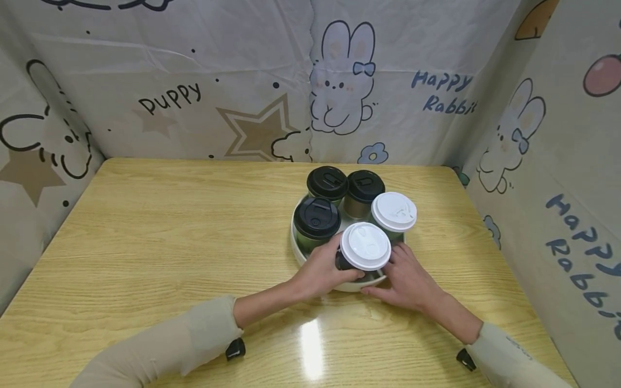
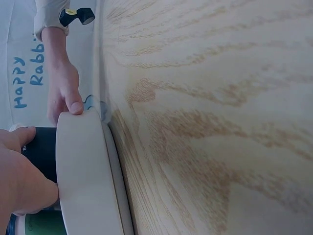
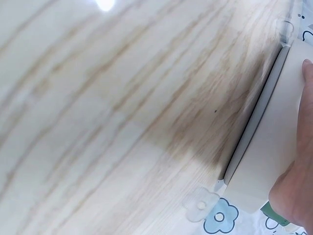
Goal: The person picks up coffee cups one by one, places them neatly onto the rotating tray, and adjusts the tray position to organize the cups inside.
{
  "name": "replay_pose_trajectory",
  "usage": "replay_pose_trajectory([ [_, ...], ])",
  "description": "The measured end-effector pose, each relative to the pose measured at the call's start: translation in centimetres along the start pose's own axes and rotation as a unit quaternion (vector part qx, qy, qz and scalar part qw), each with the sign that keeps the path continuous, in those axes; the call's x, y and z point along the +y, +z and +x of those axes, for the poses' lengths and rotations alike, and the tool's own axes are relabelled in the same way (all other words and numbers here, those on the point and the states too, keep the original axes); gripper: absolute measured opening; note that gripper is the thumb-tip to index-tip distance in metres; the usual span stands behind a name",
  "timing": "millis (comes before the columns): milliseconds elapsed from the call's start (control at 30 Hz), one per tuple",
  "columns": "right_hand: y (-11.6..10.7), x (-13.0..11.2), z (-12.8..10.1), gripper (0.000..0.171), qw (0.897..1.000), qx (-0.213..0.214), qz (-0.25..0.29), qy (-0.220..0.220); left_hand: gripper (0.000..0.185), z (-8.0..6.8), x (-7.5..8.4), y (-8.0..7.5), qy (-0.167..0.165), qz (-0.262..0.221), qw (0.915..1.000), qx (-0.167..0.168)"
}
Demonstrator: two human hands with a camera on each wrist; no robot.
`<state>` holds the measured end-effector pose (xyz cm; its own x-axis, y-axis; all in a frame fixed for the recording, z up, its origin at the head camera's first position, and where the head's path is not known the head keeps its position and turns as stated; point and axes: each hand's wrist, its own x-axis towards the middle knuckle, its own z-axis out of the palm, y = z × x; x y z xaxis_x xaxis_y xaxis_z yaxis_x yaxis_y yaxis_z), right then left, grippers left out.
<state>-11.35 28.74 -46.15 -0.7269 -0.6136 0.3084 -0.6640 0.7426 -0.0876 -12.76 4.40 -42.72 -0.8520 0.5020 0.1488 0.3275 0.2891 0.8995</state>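
A round white tray [image 1: 297, 245] sits on the wooden table and holds several lidded cups. Three cups have black lids [image 1: 317, 217] and two have white lids [image 1: 393, 211]. My left hand [image 1: 335, 267] grips the dark body of the nearest white-lidded cup [image 1: 365, 245], which stands inside the tray's front edge. In the left wrist view the left hand [image 2: 19, 171] curls round that dark cup [image 2: 44, 152] behind the tray wall [image 2: 83, 171]. My right hand [image 1: 400, 272] holds the tray's front right rim, its thumb [image 2: 74, 105] against the outer wall. The right wrist view shows the tray wall [image 3: 274, 147] and the right hand [image 3: 293, 198].
The wooden table [image 1: 145, 242] stretches left of the tray. Cartoon-printed cloth walls [image 1: 339, 81] close in the back and both sides. The table's right edge [image 1: 490, 242] lies near the tray.
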Motion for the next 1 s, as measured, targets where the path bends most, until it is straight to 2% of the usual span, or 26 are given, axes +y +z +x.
replay_pose_trajectory([
  [733,-0.03,0.02,-0.02,0.091,1.000,-0.003,0.000,-0.001,0.083,-0.03,0.26,-0.06,-0.012,0.006,0.9999,-0.003],
  [1000,-0.03,0.02,0.03,0.091,1.000,-0.007,-0.010,-0.002,0.083,-0.02,0.18,-0.09,-0.006,0.005,1.0000,0.000],
])
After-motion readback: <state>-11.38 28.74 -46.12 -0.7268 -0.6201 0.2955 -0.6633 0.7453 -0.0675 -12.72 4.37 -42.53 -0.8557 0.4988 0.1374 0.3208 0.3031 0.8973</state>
